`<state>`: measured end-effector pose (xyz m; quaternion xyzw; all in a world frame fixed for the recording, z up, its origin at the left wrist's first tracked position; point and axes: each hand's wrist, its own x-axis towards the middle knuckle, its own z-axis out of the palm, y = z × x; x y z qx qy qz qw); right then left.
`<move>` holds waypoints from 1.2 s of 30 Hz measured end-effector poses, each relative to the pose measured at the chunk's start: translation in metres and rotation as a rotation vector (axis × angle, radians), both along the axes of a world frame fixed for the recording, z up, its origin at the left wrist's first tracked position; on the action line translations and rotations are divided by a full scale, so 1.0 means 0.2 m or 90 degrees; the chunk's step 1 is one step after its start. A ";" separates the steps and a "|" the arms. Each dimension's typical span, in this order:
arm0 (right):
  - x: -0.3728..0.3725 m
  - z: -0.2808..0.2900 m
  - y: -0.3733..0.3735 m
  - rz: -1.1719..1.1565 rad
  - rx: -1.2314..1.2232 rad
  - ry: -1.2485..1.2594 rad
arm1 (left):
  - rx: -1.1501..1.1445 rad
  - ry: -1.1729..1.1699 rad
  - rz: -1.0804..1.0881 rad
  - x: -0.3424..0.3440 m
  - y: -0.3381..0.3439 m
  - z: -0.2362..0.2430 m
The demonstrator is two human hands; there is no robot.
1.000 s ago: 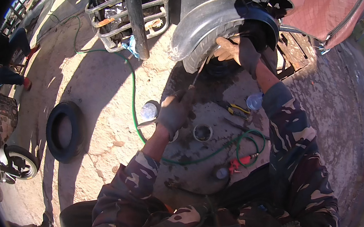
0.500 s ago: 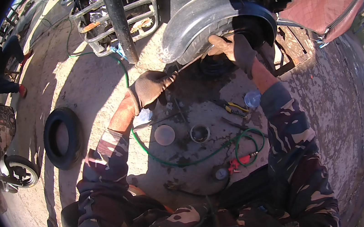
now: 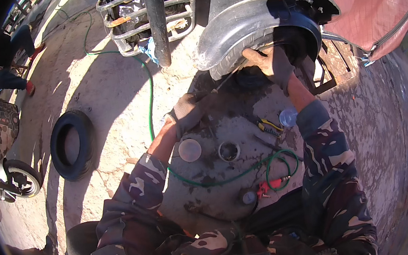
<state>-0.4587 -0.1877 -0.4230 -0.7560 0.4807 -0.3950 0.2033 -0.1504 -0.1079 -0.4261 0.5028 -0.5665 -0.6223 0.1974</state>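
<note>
My left hand, in a knitted work glove, is closed round a thin metal rod. The rod slants up and to the right toward the lower side of a black tyre mounted under a dark mudguard. At that tyre's edge my right hand, also gloved, has its fingers bent against the rubber. Part of its grip is hidden in shadow. Just beneath the right hand hangs dark, loose-looking rubber whose kind I cannot make out.
On the ground lie yellow-handled pliers, a clear plastic container, a round lid, a small tub, a green hose and a red inflator with gauge. A loose tyre lies left. Another person sits far left.
My left hand has moved down relative to the tyre, the rod still in it. The right hand stays at the tyre's edge. The whole view has shifted slightly.
</note>
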 end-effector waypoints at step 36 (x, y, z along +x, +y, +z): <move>0.00 0.00 0.04 -0.021 0.123 -0.179 | 0.000 -0.014 -0.002 0.01 -0.01 -0.05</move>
